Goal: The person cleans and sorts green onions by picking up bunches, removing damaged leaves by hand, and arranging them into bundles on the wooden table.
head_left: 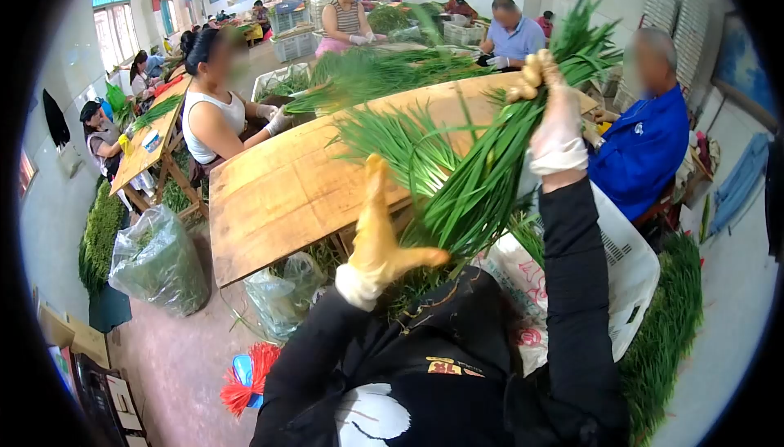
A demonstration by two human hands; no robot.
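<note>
One long bunch of green leaves (482, 189) slants through the raised right hand (549, 104), whose grip is closed around it, fingers curled over the leaves at the far side. That arm reaches almost straight forward and up, its dark sleeve (576, 283) ending below the glove's cuff. Leaves fan out above the fist, and the longer part droops down and leftward past the near edge of the wooden worktop (278, 198). The left hand (382, 243) is held up with its grip wide and holding nothing: fingers point upward, the thumb juts sideways toward the drooping leaves; whether it touches them I cannot tell. More loose green leaves (400, 140) lie on the worktop beyond, and a white crate (633, 259) stands beside the right forearm.
</note>
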